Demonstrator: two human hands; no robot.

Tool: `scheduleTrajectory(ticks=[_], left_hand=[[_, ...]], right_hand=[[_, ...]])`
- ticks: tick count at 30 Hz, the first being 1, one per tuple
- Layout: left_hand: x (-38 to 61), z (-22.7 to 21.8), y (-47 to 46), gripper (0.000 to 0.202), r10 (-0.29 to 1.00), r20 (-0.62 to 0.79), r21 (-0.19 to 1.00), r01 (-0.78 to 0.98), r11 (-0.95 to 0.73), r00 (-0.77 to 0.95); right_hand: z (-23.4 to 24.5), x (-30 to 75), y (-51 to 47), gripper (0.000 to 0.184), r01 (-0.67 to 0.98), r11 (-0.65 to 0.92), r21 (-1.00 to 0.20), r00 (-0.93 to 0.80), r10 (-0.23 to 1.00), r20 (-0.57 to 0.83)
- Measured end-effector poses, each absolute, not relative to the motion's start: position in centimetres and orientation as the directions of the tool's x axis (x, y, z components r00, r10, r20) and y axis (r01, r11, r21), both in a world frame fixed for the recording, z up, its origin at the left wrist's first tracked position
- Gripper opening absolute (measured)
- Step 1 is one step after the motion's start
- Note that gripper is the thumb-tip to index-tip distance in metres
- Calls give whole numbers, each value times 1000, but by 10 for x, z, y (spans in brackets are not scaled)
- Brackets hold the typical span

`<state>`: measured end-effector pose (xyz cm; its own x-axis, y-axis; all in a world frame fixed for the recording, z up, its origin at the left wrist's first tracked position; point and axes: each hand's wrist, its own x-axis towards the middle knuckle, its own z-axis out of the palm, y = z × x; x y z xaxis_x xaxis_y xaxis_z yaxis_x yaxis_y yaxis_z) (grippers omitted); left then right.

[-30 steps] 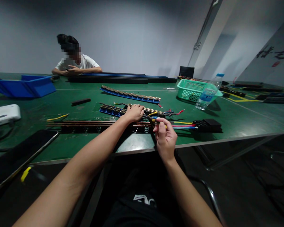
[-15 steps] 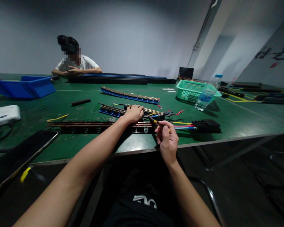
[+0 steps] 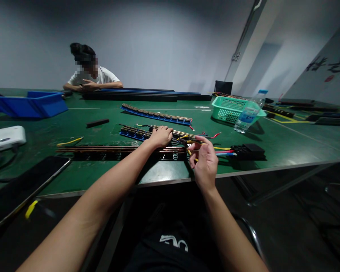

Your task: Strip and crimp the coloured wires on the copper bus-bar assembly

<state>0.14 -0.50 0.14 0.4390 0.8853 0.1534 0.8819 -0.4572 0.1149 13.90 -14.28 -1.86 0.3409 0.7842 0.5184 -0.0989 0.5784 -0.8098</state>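
Observation:
My left hand [image 3: 161, 136] lies over a blue-backed busbar strip [image 3: 134, 133], its fingers curled over the brass-coloured bars. In my right hand [image 3: 205, 162] is a pair of pliers [image 3: 184, 142] with yellow-and-black handles spread apart. The pliers' dark jaws point left, close to my left fingers and the loose wires at the strip's right end; what lies between them is too small to tell. Nearer to me runs a long black rail with copper bars [image 3: 121, 149]. Coloured wires join its right end to a black connector block [image 3: 248, 151].
Behind lies another blue busbar strip [image 3: 155, 114]. A green basket [image 3: 226, 109] and a water bottle [image 3: 246, 117] stand right. To the left are a blue bin [image 3: 31, 105], a white device [image 3: 7, 138] and a phone [image 3: 31, 185]. A person [image 3: 93, 77] leans on the far edge.
The pliers' handles have spread apart, and my right hand has shifted slightly right with its fingers opening wider. My left hand stays in place on the strip.

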Motion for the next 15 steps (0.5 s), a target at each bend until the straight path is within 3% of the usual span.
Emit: scheduleTrajectory(ticks=[7,11,15], left_hand=[[1,1,-5,43,888,148,107,886,-452,435],[2,1,-5,44,892,138,110,888,-446,430],[3,2,-4,46,895,133,108,892,-439,425]], right_hand=[[-35,141,-122,40,-67,541,-838,316,808,497],[-37,141,-127,28,158,563,-811,193,788,584],[-35,138,-134,16,407,607,-683,-12,751,660]])
